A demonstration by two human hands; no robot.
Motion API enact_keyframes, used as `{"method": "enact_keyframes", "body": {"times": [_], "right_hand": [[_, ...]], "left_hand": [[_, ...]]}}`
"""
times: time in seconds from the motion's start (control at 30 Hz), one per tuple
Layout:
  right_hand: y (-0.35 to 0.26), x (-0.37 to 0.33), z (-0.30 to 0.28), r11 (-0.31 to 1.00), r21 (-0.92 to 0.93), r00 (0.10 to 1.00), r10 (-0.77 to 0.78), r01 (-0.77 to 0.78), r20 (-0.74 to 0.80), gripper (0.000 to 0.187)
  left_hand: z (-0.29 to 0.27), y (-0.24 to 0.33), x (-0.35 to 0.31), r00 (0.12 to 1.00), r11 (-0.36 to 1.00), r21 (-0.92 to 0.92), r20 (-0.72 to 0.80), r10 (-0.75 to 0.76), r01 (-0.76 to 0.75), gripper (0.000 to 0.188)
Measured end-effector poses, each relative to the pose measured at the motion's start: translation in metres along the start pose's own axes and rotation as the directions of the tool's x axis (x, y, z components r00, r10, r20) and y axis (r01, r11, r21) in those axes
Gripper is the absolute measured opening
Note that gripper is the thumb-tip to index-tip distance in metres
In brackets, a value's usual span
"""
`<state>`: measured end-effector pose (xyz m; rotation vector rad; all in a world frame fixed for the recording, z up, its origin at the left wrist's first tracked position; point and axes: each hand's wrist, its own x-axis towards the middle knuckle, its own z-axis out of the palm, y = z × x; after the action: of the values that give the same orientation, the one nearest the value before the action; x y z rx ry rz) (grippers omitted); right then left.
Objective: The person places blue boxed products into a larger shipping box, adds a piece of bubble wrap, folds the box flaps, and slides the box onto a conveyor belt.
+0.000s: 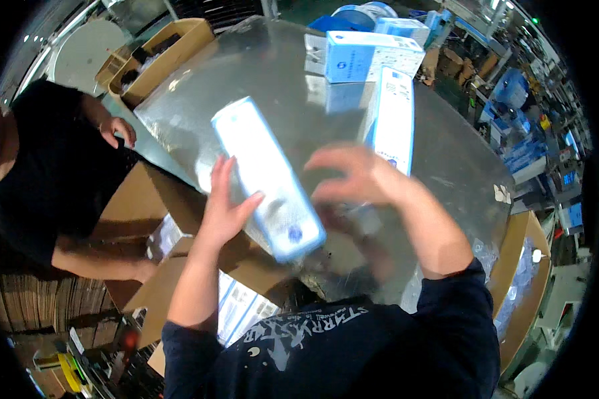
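Observation:
A long white carton with blue edges (pixel 266 176) slants across the middle of the view, above the grey metal table. My left hand (pixel 226 209) grips its left long side, with the thumb over the top face. To the right of that carton, my right hand (pixel 356 174) is blurred, its fingers curved and apart with nothing between them. Just beyond my right wrist, a second white and blue carton (pixel 394 116) lies on the table, partly hidden by the forearm.
More blue and white cartons (pixel 373 56) stand at the table's (pixel 273 60) far side. At left, a co-worker's arm (pixel 93 263) reaches into an open cardboard box (pixel 130 206). A cardboard box with clear plastic (pixel 512 299) stands at right, a brown tray (pixel 160 60) at far left.

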<state>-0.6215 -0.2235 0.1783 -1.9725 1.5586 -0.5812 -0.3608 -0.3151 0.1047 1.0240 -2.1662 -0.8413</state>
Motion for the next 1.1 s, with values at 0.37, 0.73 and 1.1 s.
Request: {"method": "enact_keyframes", "body": {"times": [0.37, 0.73, 1.1], "right_hand": [[0.124, 0.016, 0.011, 0.745, 0.649, 0.967, 0.248, -0.155, -0.054, 0.089], [0.252, 0.125, -0.122, 0.333, -0.532, 0.625, 0.333, -0.779, -0.706, 0.058], [0.218, 0.118, -0.113, 0.727, -0.335, 0.800, 0.530, -0.600, -0.281, 0.097]], "left_hand": [[0.049, 0.045, 0.079, 0.938, 0.753, 0.619, 0.346, -0.010, -0.221, 0.080], [0.072, 0.033, 0.131, 0.936, 0.719, 0.620, 0.328, 0.126, -0.314, 0.076], [0.070, 0.002, 0.180, 0.916, 0.752, 0.532, 0.306, 0.259, -0.390, 0.063]]}}
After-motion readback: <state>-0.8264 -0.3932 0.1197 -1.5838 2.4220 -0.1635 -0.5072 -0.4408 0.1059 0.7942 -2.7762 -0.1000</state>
